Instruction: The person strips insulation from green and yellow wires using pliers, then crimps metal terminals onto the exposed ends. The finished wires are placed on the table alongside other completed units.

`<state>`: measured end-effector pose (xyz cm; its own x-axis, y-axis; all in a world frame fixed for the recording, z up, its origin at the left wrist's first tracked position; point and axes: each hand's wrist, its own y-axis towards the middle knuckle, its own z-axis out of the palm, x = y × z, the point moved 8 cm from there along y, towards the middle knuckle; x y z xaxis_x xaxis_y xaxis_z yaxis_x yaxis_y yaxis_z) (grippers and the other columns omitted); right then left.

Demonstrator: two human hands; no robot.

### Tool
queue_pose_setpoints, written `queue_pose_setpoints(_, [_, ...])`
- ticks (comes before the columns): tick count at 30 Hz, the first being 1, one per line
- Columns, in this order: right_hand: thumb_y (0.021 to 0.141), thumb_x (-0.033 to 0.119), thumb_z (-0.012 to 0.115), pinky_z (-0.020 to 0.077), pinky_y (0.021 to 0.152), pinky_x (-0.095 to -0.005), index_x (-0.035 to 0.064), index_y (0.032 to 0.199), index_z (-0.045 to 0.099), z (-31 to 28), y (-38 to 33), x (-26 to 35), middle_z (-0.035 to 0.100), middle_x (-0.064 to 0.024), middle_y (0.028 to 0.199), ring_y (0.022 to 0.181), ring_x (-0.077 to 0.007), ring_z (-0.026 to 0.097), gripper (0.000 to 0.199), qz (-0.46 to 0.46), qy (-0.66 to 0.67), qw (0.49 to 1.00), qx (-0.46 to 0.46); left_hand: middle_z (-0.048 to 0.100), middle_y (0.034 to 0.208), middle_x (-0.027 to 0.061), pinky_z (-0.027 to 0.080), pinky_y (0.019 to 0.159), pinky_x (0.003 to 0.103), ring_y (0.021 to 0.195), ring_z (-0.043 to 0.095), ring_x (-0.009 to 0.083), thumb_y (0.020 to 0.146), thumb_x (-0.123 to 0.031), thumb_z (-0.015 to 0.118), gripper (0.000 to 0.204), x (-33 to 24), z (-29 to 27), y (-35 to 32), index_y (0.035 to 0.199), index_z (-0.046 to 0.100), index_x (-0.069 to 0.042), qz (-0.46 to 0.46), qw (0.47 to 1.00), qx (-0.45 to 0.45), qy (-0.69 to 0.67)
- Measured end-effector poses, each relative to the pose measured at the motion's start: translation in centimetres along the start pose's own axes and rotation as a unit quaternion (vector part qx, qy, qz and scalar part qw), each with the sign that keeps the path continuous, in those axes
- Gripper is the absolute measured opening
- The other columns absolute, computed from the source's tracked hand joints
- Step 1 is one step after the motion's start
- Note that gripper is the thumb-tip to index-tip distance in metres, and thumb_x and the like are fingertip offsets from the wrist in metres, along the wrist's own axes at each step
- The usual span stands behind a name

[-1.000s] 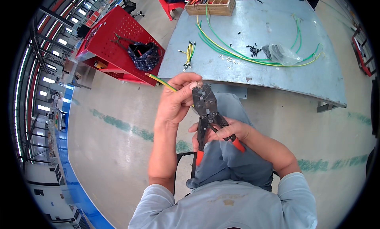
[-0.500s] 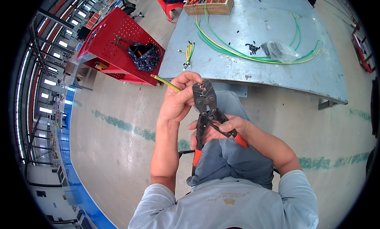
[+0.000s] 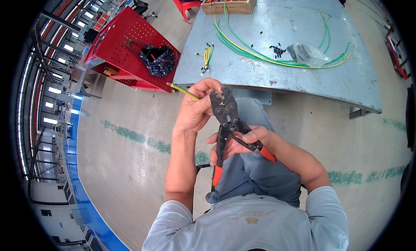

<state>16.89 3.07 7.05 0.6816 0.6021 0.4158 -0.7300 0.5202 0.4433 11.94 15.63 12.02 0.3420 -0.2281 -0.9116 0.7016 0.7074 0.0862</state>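
Note:
Above my lap I have a black crimping tool point(image 3: 222, 108) with red grip ends, its head pointing away from me. My right hand point(image 3: 256, 137) is wrapped round its two spread handles. Between the thumb and fingers of my left hand point(image 3: 195, 104) is a short green-and-yellow wire point(image 3: 183, 91), with a bare copper end sticking out to the left. My left fingertips are at the tool's jaws; whatever small piece lies there is mostly hidden by the fingers.
Ahead stands a metal table point(image 3: 260, 38) with short wires point(image 3: 207, 58), long green and yellow wires point(image 3: 242, 54), small black sleeves point(image 3: 277, 50), a clear plastic bag point(image 3: 308, 55) and a wooden box point(image 3: 229, 3) of tools. A red perforated cabinet point(image 3: 130, 43) with a dark patterned bag point(image 3: 157, 62) is at left.
The tool's handles have shifted very slightly down and to the right with my right hand. My left hand keeps the wire in nearly the same place.

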Motion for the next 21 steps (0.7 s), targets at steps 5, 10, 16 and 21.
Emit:
queue_pose_setpoints(5, [0.093, 0.046, 0.072, 0.0419, 0.113, -0.0522, -0.0009, 0.155, 0.043, -0.60, 0.02, 0.01, 0.064, -0.0266, 0.133, 0.127, -0.0374, 0.063, 0.083, -0.008, -0.035, 0.999, -0.024, 0.066, 0.086, -0.0026, 0.025, 0.050, 0.018, 0.061, 0.042, -0.0014, 0.100, -0.015, 0.073, 0.017, 0.21, -0.12, 0.03, 0.111, 0.065, -0.003, -0.002, 1.000, -0.003, -0.009])
queue_pose_setpoints(10, [0.092, 0.051, 0.072, 0.0452, 0.109, -0.0514, -0.0012, 0.152, 0.045, -0.57, 0.04, 0.13, 0.067, -0.0239, 0.126, 0.119, -0.0347, 0.066, 0.083, -0.002, -0.053, 0.997, -0.056, 0.067, 0.087, -0.0025, 0.026, 0.050, 0.017, 0.061, 0.045, -0.0018, 0.100, -0.015, 0.073, 0.019, 0.38, -0.70, -0.01, 0.112, 0.065, -0.003, -0.002, 1.000, -0.003, -0.008])
queue_pose_setpoints(16, [0.091, 0.053, 0.073, 0.0467, 0.107, -0.0508, -0.0011, 0.150, 0.047, -0.67, 0.05, 0.22, 0.069, -0.0231, 0.119, 0.116, -0.0339, 0.067, 0.084, -0.004, -0.062, 0.996, -0.068, 0.068, 0.089, -0.0020, 0.027, 0.050, 0.017, 0.062, 0.045, -0.0017, 0.100, -0.015, 0.074, 0.020, 0.30, -0.51, -0.05, 0.113, 0.066, -0.003, -0.002, 1.000, -0.022, -0.001])
queue_pose_setpoints(21, [0.091, 0.055, 0.074, 0.0477, 0.106, -0.0493, -0.0011, 0.149, 0.049, -0.90, -0.16, 0.33, 0.070, -0.0227, 0.117, 0.115, -0.0333, 0.068, 0.084, 0.003, -0.069, 0.994, -0.084, 0.068, 0.089, -0.0021, 0.027, 0.050, 0.017, 0.062, 0.045, -0.0017, 0.099, -0.016, 0.075, 0.022, 0.41, -0.70, -0.09, 0.114, 0.066, -0.003, 0.008, 1.000, -0.025, -0.011])
